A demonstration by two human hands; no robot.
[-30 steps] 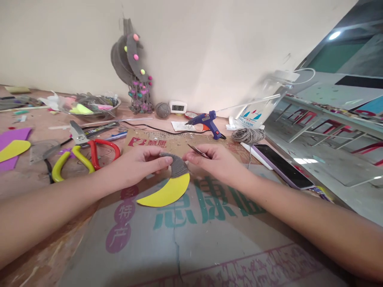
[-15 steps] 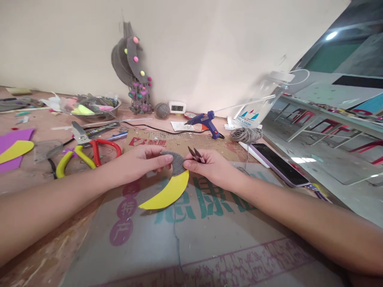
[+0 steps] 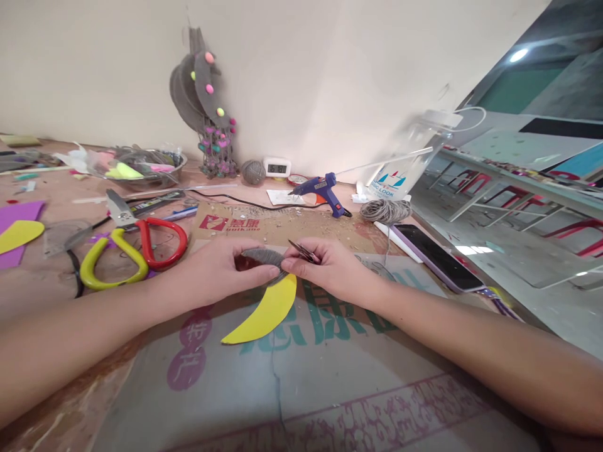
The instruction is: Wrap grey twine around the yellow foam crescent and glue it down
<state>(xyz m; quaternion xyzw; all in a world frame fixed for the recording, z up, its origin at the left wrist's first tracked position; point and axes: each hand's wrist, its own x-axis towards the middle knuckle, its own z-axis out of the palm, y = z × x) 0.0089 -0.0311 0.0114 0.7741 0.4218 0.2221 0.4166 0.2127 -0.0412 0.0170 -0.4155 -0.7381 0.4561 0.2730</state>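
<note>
A yellow foam crescent (image 3: 264, 311) lies over the printed cardboard sheet (image 3: 330, 376), its upper end wound with grey yarn (image 3: 262, 255). My left hand (image 3: 221, 271) pinches that grey-wrapped end from the left, fingers closed on it. My right hand (image 3: 330, 267) meets it from the right, fingertips pressed on the yarn edge, and it also holds small thread snips (image 3: 304, 252) whose blades point up and left. A thin yarn strand runs from the crescent toward the grey yarn coil (image 3: 385, 211) behind.
Red-handled and yellow-handled pliers (image 3: 127, 248) lie left of my hands. A blue glue gun (image 3: 320, 191), a small clock (image 3: 276, 167), a yarn ball (image 3: 253, 171) and a grey crescent mobile (image 3: 202, 100) stand by the wall. A phone (image 3: 436, 254) lies right. A metal bowl (image 3: 136, 169) and purple foam (image 3: 19, 220) sit at left.
The crescent has tilted flatter, so the grey-wrapped end points more toward me. Both hands have drawn closer together on it, and the snips have lowered beside the yarn.
</note>
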